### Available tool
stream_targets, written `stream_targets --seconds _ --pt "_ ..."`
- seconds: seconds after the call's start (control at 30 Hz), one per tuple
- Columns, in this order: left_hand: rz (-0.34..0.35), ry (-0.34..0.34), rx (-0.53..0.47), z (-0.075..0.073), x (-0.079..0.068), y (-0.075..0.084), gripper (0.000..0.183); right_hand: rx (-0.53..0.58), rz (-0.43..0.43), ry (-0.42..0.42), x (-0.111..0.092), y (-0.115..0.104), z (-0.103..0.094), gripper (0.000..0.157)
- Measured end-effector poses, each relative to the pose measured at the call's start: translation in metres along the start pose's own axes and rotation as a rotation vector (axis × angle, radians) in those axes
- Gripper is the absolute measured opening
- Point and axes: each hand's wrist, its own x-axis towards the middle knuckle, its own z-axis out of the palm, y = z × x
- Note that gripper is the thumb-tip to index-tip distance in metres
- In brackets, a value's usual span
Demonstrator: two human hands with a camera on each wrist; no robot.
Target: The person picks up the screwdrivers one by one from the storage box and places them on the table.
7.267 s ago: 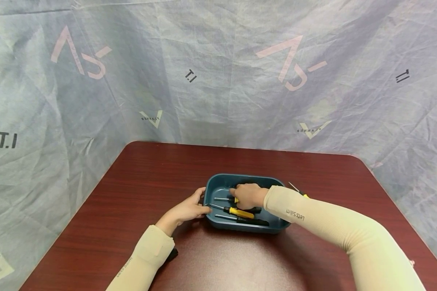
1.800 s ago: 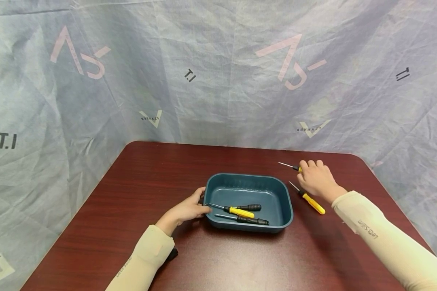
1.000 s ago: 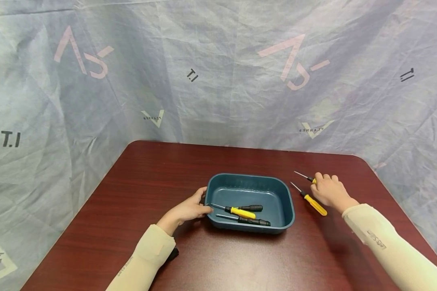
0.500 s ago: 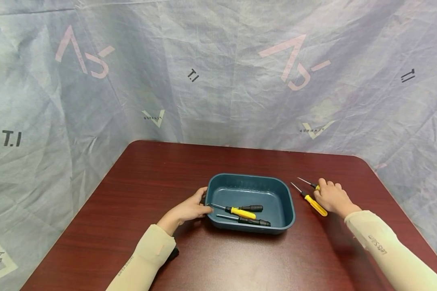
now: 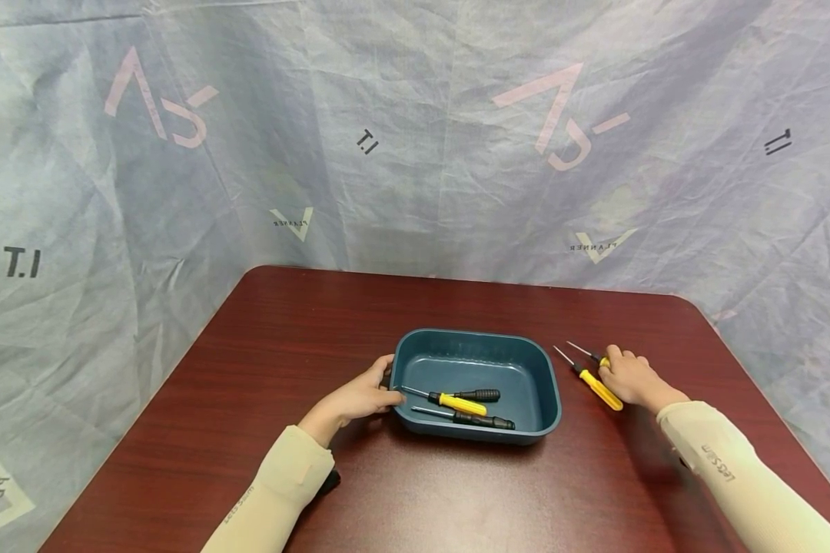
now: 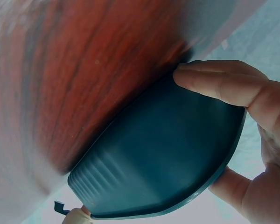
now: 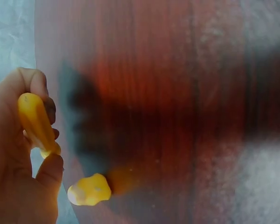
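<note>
My left hand (image 5: 360, 395) grips the left end of a dark blue plastic tray (image 5: 536, 392), thumb at the rim and fingers against the outer wall (image 6: 163, 144). Inside the tray lie a yellow-handled screwdriver (image 5: 463, 405), a black-handled screwdriver (image 5: 483, 421) and a ribbed black handle (image 5: 483, 395), partly covered by the yellow one. To the right of the tray, my right hand (image 5: 629, 378) holds another yellow-handled screwdriver (image 7: 35, 116), low over the table, shaft pointing away to the left. Just beside it a similar yellow screwdriver (image 5: 602, 392) lies on the table, almost parallel.
The dark red wooden table (image 5: 304, 322) has rounded far corners. A grey printed cloth (image 5: 415, 153) hangs behind it and along both sides. A small black object (image 5: 330, 482) shows by the left sleeve.
My right hand has gone from inside the tray to the table's right side with a yellow screwdriver, then lowered it towards me, beside the one lying there. My left hand has stayed on the tray.
</note>
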Motion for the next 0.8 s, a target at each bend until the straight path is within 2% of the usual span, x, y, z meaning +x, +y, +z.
stream_targets --seconds 0.43,0.8 --pt "-0.003 -0.006 -0.006 -0.0006 0.0008 0.0002 0.074 0.039 -0.018 -0.014 0.0008 0.0056 0.0034 0.02" --pt "-0.006 -0.007 -0.002 0.0001 -0.0011 0.0023 0.074 0.073 -0.014 -0.054 0.0 0.0051 0.0014 0.024"
